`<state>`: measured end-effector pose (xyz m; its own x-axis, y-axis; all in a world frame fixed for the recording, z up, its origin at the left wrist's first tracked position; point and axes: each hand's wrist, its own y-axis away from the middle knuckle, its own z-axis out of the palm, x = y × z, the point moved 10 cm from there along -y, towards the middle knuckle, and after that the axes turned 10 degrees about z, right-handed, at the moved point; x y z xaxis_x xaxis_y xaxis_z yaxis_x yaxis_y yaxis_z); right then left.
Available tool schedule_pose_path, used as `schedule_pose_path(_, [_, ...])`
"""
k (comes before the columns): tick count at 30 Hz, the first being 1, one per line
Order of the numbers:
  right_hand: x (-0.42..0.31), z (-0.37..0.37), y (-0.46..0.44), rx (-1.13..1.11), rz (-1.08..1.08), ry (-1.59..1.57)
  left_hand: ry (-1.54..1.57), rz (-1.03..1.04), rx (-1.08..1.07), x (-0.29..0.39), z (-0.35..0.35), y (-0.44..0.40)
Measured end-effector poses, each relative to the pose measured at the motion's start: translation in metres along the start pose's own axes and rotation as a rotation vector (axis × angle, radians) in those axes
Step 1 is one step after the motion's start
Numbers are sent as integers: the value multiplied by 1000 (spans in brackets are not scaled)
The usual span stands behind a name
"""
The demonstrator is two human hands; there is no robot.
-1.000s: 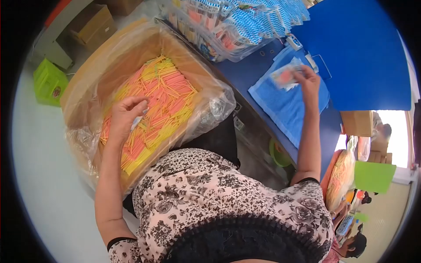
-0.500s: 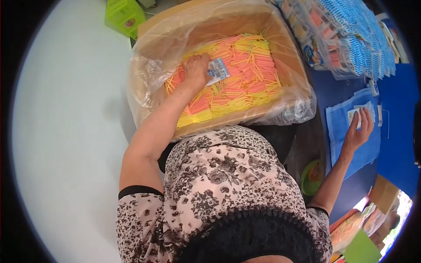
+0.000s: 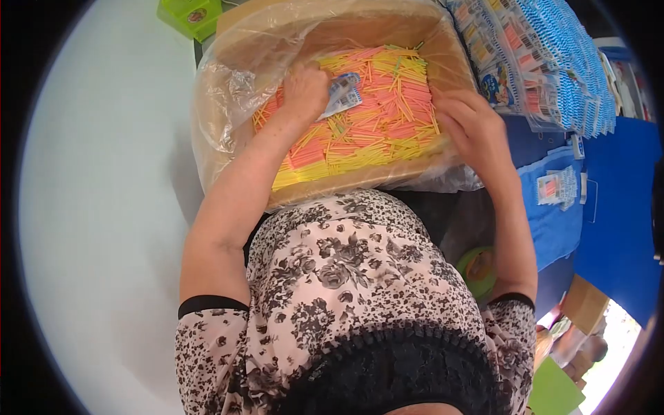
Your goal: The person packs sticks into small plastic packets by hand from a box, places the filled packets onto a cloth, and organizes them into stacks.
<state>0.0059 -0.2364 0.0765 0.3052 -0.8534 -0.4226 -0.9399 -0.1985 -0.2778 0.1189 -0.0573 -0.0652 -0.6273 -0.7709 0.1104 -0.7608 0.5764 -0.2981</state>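
Note:
My left hand [image 3: 306, 93] is over the left part of a plastic-lined cardboard box [image 3: 304, 197], its fingers closed on the edge of a small printed plastic bag [image 3: 344, 97]. Beneath the bag lie many thin pink and yellow sticks [image 3: 387, 90], heaped in the box. My right hand [image 3: 477, 128] hovers at the box's right wall, fingers pointing left toward the sticks. Its fingers are slightly bent with a gap to the thumb, and nothing shows between them.
On the right, a blue cloth [image 3: 553, 228] carries small filled packets [image 3: 557, 187]. Behind it stands a clear plastic container [image 3: 515, 69] with rows of blue-striped packets [image 3: 570, 69]. A green bowl [image 3: 477, 273] sits lower right; a green box [image 3: 190, 15] is at upper left.
My right hand has moved left from the packets on the blue cloth to the box's right side. The left hand keeps the bag, now tilted a little differently.

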Motion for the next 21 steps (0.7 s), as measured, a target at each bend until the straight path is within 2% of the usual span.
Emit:
schedule_pose_path(1, [7,11,-11,-8,1,7,10,-4,1,1,-1,-1])
schedule_pose_path(3, [24,81,-19,-454,-66,195,-44,66,56,8,-11,-8])
schedule_pose_path(5, [33,110,-27,-528,-94,217,-58,97,83,14,-24,-14])
schedule_pose_path(6, [37,127,-27,-594,-120,235,-5,23,-37,11,-22,-18])
schedule_pose_path(8, [51,154,-32,-632,-110,247,100,-129,-277,6,-10,-18])
schedule_pose_path(12, [54,177,-35,-708,-141,290,186,-218,-337,2,0,-13])
schedule_pose_path(17, [45,190,-30,-708,-240,336,193,-173,-334,6,4,-9])
schedule_pose_path(20, [52,191,-31,-693,-244,335,34,-68,-71,13,-21,-15])
schedule_pose_path(21, [52,188,-33,-675,-242,323,35,-71,-70,13,-21,-16])
